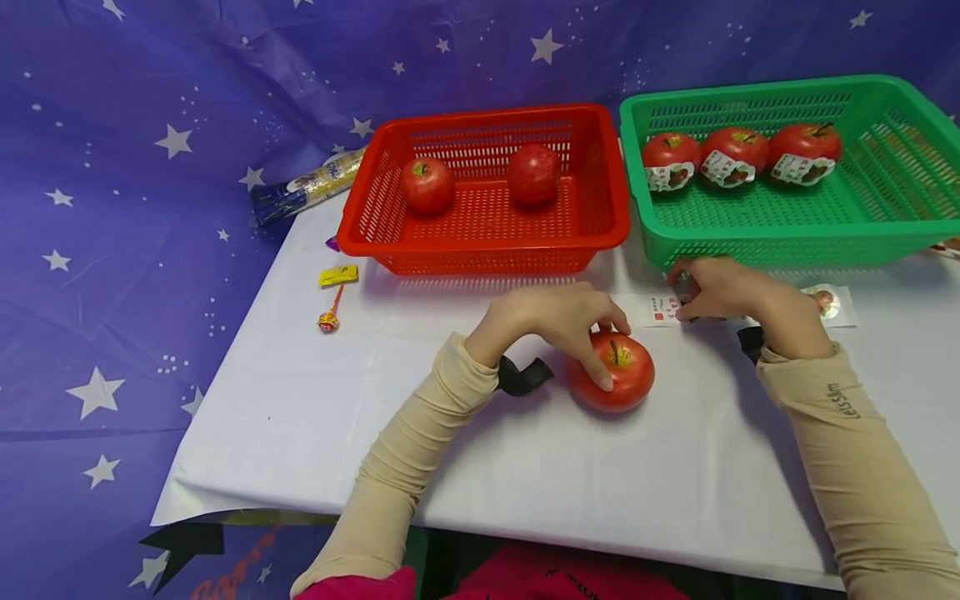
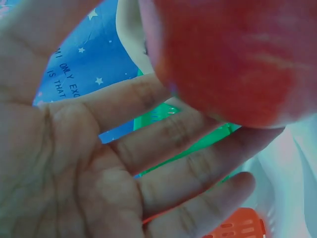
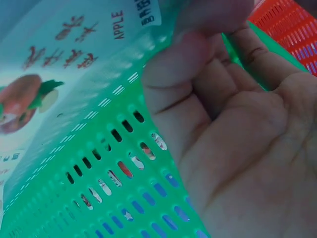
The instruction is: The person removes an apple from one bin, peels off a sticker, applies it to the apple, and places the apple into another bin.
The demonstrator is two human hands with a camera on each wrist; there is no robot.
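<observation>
Apples [image 1: 732, 156] bearing labels already number three in the green basket [image 1: 885, 221], while our left hand [image 1: 558, 321] holds an unlabeled apple [image 1: 615, 372] before it and our right hand [image 1: 720, 287] pinches a sticker sheet [image 1: 663, 310].

Bright even light, soft shadows; wrist views blurred close-up.

A white-covered table [image 1: 300, 433] stands before a draped blue-violet backdrop [image 1: 135, 100] printed with white stars.
</observation>
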